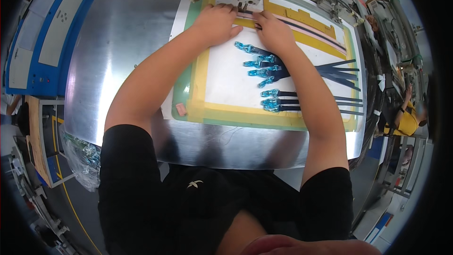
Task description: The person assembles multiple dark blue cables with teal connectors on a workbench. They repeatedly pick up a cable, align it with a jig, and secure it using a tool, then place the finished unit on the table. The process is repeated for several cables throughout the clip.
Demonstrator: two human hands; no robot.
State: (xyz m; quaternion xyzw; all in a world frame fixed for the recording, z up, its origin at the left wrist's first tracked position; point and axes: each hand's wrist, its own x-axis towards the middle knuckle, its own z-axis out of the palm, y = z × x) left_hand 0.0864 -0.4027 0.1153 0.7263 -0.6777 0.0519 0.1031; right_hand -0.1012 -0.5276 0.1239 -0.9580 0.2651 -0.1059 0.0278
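Note:
Both my hands are at a sewing machine's needle and presser foot [242,7]. My left hand [217,23] lies over the template's upper edge just left of the foot, fingers extended and thumb apart. Right of the foot, my right hand [276,33] has its fingers curled in at the end of a dark strap [309,31]. That strap runs rightward along a pinkish strip between yellow template bars [302,16]. Below my right hand, several dark webbing straps [325,100] with shiny blue clips [270,104] lie on the white sheet, partly hidden by my right forearm.
The white sheet has a yellow and green taped border [226,114] and rests on a shiny metal table [118,33]. A blue cabinet [52,23] stands at left, above a plastic bag [80,163]. A person in yellow [406,120] is at far right.

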